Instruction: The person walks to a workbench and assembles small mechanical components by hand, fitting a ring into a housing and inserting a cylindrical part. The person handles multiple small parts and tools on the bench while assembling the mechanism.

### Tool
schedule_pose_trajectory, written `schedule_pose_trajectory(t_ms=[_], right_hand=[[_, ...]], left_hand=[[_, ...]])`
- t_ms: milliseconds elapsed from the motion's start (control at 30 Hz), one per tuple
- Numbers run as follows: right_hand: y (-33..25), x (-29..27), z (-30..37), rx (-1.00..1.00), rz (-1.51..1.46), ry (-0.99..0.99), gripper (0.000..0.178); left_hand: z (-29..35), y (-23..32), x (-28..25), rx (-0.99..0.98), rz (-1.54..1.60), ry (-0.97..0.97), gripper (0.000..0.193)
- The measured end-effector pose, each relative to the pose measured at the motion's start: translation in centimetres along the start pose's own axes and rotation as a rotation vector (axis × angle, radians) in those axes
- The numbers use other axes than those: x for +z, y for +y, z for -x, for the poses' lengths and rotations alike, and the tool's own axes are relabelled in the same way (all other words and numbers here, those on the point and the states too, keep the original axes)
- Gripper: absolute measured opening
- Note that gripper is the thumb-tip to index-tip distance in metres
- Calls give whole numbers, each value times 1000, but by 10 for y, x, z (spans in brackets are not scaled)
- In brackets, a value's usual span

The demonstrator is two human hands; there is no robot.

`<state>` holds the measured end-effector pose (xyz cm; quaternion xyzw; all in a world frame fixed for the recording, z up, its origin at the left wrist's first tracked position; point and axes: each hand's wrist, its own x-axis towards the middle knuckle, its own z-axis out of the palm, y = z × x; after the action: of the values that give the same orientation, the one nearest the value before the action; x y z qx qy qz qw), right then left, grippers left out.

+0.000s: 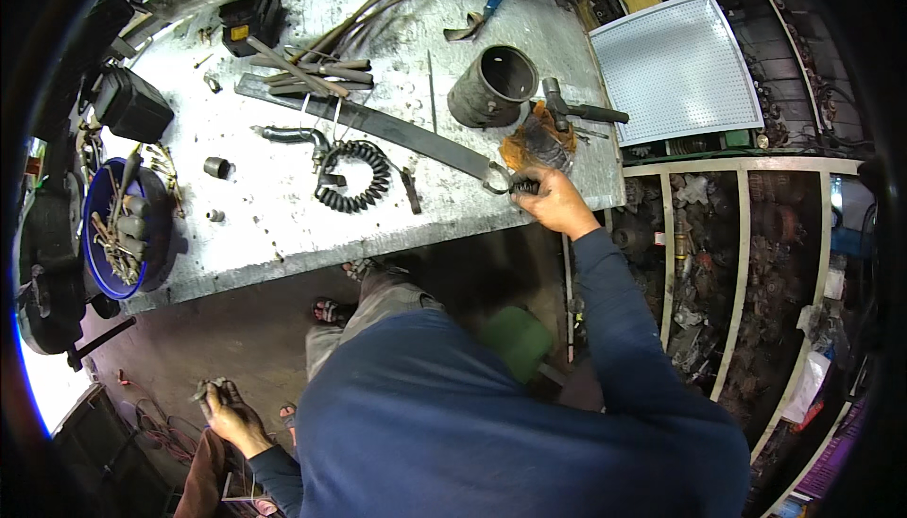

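My right hand (557, 204) is at the near right edge of the metal-topped workbench (283, 230). Its fingers close on a small dark ridged part (524, 185). A dark metal ring (494, 178) lies right beside those fingertips, at the end of a long flat metal bar (397, 135). Down at the left, off the bench, my left hand (234, 417) is closed, with something greyish at its fingertips that is too small to name. An orange-stained plastic bag (537, 145) and a hammer (590, 112) rest just beyond my right hand.
A hollow metal cylinder (491, 88), a blue-handled scraper (484, 13) and several rods (321, 69) lie farther back. A black coiled hose (364, 178) sits mid-bench; a blue bowl (96, 199) of small parts stands left. Shelves of parts (746, 263) line the right. A green stool (517, 340) stands below.
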<state>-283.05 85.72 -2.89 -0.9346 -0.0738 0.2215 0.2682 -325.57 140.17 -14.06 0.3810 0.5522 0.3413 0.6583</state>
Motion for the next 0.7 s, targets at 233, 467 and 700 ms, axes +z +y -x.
schedule_pose_trajectory(t_ms=[233,467,700], right_hand=[[-102,13,-12,19,-476,-431,31],[-221,74,-54,-125,-837,-935,31],[-370,186,-12,-158,-851,-1199,31]], left_hand=[[13,5,19,6,76,-6,24],[4,20,16,40,231,-29,23],[-60,60,-43,137,374,-23,21]])
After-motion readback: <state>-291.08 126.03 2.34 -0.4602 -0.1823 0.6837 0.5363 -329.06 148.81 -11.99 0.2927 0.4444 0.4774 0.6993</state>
